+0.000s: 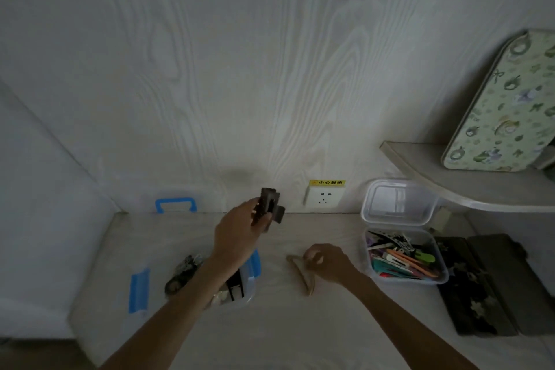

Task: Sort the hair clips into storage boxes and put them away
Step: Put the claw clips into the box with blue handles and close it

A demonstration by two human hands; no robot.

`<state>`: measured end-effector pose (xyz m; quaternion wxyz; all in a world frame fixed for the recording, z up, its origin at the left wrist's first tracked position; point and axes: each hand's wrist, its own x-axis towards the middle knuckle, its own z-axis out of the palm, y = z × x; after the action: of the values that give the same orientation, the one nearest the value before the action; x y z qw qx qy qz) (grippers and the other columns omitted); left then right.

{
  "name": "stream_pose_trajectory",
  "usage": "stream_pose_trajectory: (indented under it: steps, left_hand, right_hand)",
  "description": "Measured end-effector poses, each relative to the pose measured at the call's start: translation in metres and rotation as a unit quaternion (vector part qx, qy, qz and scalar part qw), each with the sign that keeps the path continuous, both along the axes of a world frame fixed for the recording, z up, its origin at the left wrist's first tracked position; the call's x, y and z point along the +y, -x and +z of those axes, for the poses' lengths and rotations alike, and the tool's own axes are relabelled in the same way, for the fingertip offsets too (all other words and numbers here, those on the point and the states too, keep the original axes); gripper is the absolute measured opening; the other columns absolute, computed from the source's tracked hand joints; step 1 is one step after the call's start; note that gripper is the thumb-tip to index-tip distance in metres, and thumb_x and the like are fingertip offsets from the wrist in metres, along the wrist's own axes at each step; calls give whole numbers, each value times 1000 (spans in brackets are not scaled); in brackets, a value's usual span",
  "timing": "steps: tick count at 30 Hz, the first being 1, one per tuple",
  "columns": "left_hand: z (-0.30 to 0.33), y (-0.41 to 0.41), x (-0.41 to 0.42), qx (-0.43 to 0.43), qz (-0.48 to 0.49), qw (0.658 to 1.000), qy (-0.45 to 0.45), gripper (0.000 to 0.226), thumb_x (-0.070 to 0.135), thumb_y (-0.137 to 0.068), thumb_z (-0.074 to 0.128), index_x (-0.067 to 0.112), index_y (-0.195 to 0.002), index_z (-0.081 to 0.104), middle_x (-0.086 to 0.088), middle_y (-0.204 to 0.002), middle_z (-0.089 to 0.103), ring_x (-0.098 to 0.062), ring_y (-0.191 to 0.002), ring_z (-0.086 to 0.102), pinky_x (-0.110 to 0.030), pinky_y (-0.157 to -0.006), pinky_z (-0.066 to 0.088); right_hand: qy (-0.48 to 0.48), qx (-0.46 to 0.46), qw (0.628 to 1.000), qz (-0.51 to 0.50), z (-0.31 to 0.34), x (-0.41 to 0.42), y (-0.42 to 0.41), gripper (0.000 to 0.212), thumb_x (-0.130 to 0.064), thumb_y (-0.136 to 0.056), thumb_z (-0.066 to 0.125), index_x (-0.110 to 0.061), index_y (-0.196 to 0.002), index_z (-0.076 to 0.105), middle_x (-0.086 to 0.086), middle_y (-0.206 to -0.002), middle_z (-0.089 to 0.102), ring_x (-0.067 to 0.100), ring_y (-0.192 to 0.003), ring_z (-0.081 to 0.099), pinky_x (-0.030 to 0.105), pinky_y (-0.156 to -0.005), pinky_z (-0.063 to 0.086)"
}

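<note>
My left hand [237, 231] is raised above the desk and grips a dark claw hair clip [268, 209] near the wall. Below that arm stands a clear storage box with blue latches [252, 276], holding several dark clips. My right hand [327, 261] rests on the desk and pinches one end of a beige hair clip [300, 275] that lies flat. At the right, a small clear box [444, 276] is filled with several colourful flat clips, and its lid [399, 203] stands open against the wall.
A clear lid with a blue handle [175, 204] leans at the back left. A wall socket [322, 197] sits behind the desk. Dark cases [486, 285] lie at the far right, under a shelf [468, 186] with a patterned green tin [504, 105].
</note>
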<state>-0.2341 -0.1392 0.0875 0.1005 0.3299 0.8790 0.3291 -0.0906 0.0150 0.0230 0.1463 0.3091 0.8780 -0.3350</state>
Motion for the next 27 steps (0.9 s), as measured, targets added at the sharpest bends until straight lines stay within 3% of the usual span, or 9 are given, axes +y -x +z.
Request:
stream_pose_trajectory:
  steps: [2, 4, 6, 8, 12, 15, 19, 24, 27]
  left_hand:
    - [14, 1, -34, -33, 42, 998, -28, 35, 42, -91, 51, 24, -120, 58, 9, -95, 69, -1, -76, 59, -10, -61, 41]
    - [23, 4, -72, -57, 99, 992, -44, 34, 42, -90, 52, 24, -119, 58, 11, -90, 67, 2, -70, 58, -10, -59, 41]
    - [23, 9, -113, -86, 169, 980, -55, 34, 42, -89, 55, 27, -120, 56, 11, -87, 68, -1, -72, 61, -16, -62, 44]
    - [13, 12, -147, -107, 215, 970, -29, 36, 43, -87, 58, 29, -120, 55, 10, -85, 69, -7, -77, 64, -27, -71, 50]
    - [-17, 11, -183, -70, 192, 977, 63, 43, 46, -86, 58, 30, -126, 53, 8, -96, 71, -12, -88, 65, -30, -77, 51]
    - [-30, 14, -184, 20, 149, 982, 115, 43, 51, -86, 54, 30, -124, 57, 2, -91, 71, -17, -84, 64, -29, -68, 46]
    - [-18, 16, -173, 129, 135, 960, 208, 33, 50, -87, 55, 22, -76, 69, 0, -59, 64, -18, -57, 61, -25, -50, 33]
    - [-27, 21, -165, 174, 88, 939, 284, 39, 45, -81, 63, 16, -56, 68, -2, -73, 55, -17, -66, 51, -25, -47, 27]
    - [-38, 25, -164, 166, 77, 942, 280, 38, 43, -80, 66, 15, -54, 67, -3, -69, 55, -18, -61, 53, -24, -44, 29]
  right_hand:
    - [-22, 111, 993, -41, 14, -11, 7, 7, -26, -85, 64, -30, -90, 65, -17, -87, 56, 9, -84, 56, 23, -79, 47]
    - [-37, 232, 966, -111, 38, -29, 15, 13, -25, -83, 67, -35, -90, 61, -16, -86, 53, 4, -77, 55, 16, -70, 45]
    - [-35, 325, 936, -130, 63, -53, 27, 18, -25, -82, 68, -37, -90, 58, -17, -89, 53, -1, -78, 57, 6, -64, 42]
    - [-10, 362, 930, -63, 81, -82, 42, 18, -26, -81, 68, -36, -93, 59, -19, -92, 53, -1, -84, 56, 5, -65, 43]
    - [-59, 315, 938, 133, 78, -135, 67, 20, -43, -85, 58, -32, -101, 62, -11, -104, 54, 4, -93, 53, 18, -73, 46]
    - [-84, 261, 940, 203, 58, -157, 80, 27, -24, -89, 54, -22, -115, 59, -2, -117, 58, 17, -105, 53, 31, -84, 46]
    - [-104, 207, 939, 254, 40, -167, 75, 34, -21, -91, 49, -20, -125, 53, 0, -127, 59, 18, -116, 54, 35, -99, 44]
    - [-252, 150, 898, 328, 27, -161, 55, 40, -35, -88, 33, -36, -125, 50, -5, -135, 53, 25, -128, 48, 51, -102, 41]
    - [-183, 85, 918, 343, 25, -166, 56, 49, -40, -92, 19, -37, -137, 39, 2, -153, 28, 29, -143, 22, 60, -112, 16]
